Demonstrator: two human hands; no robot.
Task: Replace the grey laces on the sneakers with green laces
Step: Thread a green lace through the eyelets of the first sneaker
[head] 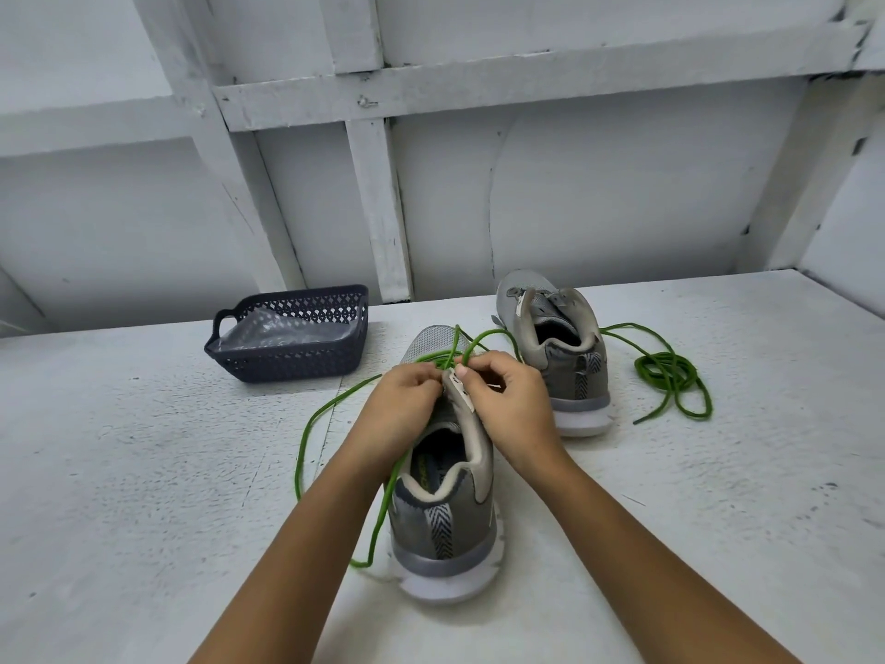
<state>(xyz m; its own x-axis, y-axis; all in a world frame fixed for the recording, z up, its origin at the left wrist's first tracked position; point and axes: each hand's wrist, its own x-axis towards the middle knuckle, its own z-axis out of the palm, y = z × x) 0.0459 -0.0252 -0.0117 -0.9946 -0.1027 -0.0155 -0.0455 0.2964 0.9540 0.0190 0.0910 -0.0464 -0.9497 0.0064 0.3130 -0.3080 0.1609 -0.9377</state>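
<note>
A grey sneaker (pixel 448 510) with a white sole stands in front of me, heel toward me. Over its tongue and eyelets, my left hand (pixel 401 409) and my right hand (pixel 510 400) both pinch a green lace (pixel 306 424). That lace loops out to the left and trails down beside the heel. The second grey sneaker (pixel 560 337) stands further back on the right, no lace visible in it. Another green lace (pixel 668 371) lies coiled to its right. My fingers hide the eyelets being worked.
A dark blue perforated basket (pixel 292 337) with clear plastic inside sits at the back left on the white table (pixel 143 472). A white framed wall (pixel 378 208) rises behind the table.
</note>
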